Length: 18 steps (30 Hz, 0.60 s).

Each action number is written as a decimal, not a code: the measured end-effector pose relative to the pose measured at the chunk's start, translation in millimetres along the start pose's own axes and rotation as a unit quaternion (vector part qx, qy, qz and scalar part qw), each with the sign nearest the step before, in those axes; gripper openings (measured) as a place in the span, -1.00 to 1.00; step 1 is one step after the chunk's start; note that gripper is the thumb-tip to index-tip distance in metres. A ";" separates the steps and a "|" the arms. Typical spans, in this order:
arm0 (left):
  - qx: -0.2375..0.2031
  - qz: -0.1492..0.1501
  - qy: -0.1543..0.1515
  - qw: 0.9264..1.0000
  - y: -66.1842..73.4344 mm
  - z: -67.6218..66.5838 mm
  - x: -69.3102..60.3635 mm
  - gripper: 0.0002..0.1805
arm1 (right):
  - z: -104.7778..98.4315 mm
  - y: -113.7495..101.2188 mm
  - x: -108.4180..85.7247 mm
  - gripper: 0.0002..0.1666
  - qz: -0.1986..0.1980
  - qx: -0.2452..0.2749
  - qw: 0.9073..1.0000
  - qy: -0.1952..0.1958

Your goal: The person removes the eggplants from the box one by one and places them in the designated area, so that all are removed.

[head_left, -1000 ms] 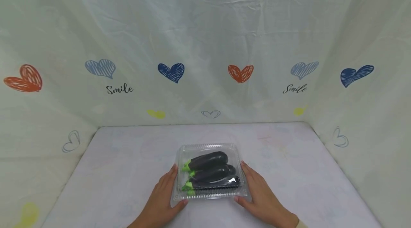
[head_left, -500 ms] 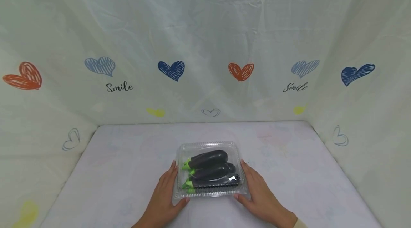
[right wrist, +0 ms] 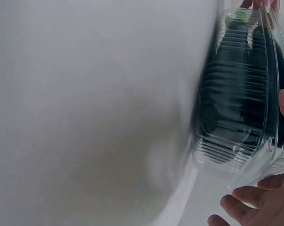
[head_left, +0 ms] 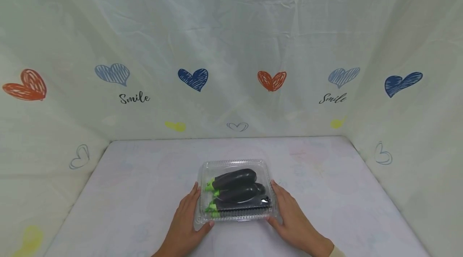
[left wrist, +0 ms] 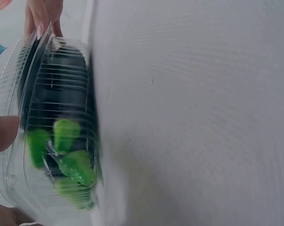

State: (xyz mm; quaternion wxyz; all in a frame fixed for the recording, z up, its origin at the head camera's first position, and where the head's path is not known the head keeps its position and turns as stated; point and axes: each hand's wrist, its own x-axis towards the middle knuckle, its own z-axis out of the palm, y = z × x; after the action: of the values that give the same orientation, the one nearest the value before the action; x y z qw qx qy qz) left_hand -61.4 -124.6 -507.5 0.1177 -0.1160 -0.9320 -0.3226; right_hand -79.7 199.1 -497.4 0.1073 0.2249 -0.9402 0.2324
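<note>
Here's the clear plastic box (head_left: pixel 235 163) on the near half of the surface (head_left: pixel 144 192), lid down, eggplants (head_left: pixel 236 179) lying inside with green caps to the left. I've got it bracketed: left hand (head_left: pixel 184 223) at the left side, right hand (head_left: pixel 296 221) at the right, both with fingers spread and nearly straight, laid against the plastic rather than wrapped round it, thumbs at the near corners. I'd call this step steadying the box from both sides. Whether the lid has clicked home, I can't tell. The next move, as I judge it, calls for level, matched pressure; push harder on one side and the thin plastic might flex or the eggplants roll. Further out, a pale sleeve (head_left: pixel 337 253) edges in at the right wrist, and the heart-printed backdrop (head_left: pixel 235 48) walls off the rear and both sides, well apart from the hands.
</note>
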 end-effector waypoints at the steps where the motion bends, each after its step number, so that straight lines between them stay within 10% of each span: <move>1: -0.002 0.002 0.004 1.000 0.5 0.1 -0.3 -0.07 | -0.5 -0.3 0.2 0.04 0.003 0.002 1.000 -0.001; 18: -0.004 0.019 0.023 1.000 4.2 -0.8 -0.1 -0.11 | -2.5 0.4 0.5 0.02 0.003 0.014 1.000 -0.002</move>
State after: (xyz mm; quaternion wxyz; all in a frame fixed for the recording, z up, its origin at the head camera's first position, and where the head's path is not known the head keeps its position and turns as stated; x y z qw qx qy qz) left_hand -60.0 -121.9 -504.5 0.1448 -0.1265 -0.9255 -0.3264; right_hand -80.1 200.5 -495.2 0.1013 0.2243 -0.9377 0.2454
